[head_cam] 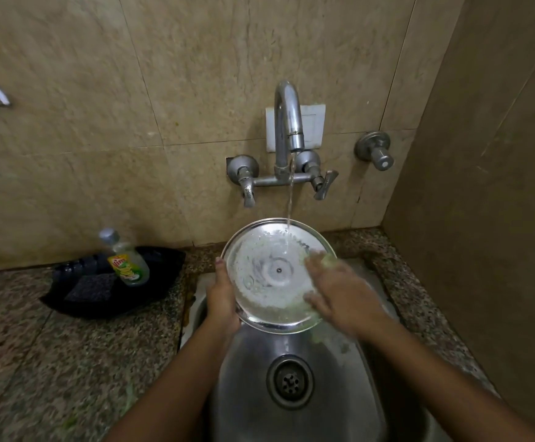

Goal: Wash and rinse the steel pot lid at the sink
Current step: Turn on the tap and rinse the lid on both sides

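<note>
The round steel pot lid [272,275] is held tilted over the sink [333,406], its soapy inner face toward me. A thin stream of water from the tap [288,122] falls onto its upper part. My left hand [223,301] grips the lid's left rim, thumb on the edge. My right hand [339,291] is blurred and lies over the lid's right side; a greenish scrubber [327,260] shows at its fingertips. Foam covers much of the lid.
A dish soap bottle [127,258] leans in a black tray [110,285] on the granite counter [52,362] at left. Two tap handles [323,183] and a separate wall valve [376,151] stick out of the tiled wall. A wall closes the right side.
</note>
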`<action>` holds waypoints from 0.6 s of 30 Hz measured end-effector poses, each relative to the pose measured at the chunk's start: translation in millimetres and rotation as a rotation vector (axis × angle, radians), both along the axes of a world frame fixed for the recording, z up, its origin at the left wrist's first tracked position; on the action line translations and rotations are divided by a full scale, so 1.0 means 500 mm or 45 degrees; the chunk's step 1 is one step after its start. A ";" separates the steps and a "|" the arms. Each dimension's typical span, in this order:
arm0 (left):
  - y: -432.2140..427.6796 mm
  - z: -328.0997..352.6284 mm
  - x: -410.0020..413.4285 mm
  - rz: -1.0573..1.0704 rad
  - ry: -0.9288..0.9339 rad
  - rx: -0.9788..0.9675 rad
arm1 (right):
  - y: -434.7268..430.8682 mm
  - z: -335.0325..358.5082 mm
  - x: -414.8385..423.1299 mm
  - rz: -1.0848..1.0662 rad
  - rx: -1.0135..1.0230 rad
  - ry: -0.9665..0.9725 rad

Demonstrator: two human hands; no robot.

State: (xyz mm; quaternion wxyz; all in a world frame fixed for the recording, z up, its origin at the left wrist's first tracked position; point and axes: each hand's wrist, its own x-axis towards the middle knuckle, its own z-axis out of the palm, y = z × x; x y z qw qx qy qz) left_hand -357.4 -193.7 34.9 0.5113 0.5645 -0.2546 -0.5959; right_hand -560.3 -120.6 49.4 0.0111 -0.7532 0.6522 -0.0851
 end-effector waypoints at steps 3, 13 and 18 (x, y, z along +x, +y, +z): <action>0.020 -0.008 -0.018 -0.092 0.050 0.046 | -0.085 0.002 0.004 -0.238 -0.051 -0.016; 0.008 0.005 -0.006 -0.094 -0.050 -0.031 | -0.007 -0.027 0.075 0.484 -0.015 -0.045; 0.031 0.006 -0.016 -0.128 -0.133 -0.025 | -0.060 -0.041 -0.009 -0.132 -0.107 -0.030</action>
